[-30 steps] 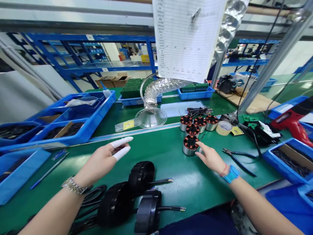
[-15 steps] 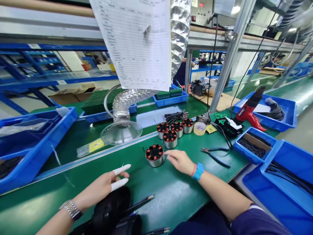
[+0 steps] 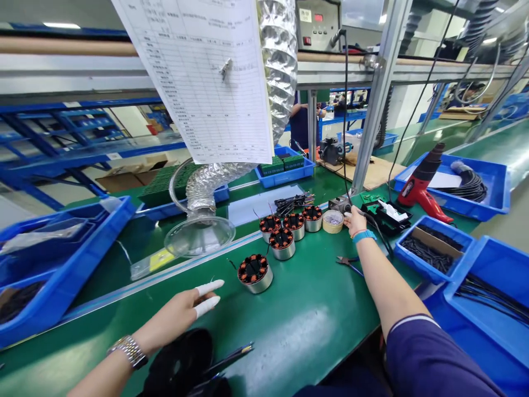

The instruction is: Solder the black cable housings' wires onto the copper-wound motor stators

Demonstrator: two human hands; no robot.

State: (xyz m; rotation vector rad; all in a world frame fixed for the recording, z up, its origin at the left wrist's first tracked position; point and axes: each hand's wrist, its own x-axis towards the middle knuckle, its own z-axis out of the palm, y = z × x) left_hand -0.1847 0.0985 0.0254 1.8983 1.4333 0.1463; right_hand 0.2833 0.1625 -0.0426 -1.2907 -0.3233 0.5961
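Stator [image 3: 255, 274] near parted left grip [image 3: 178, 314]

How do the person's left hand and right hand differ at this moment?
The left hand has a metal-link band at its wrist; the right hand has a blue band. The left hand is open, apart from the front copper-wound ring; the right hand is farther out, beside the tape roll, its grip unclear. Both are above the green bench.

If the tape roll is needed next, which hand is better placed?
Probably the right hand: it is right beside the tape roll, while the left hand is farther off, left of the nearest copper coil.
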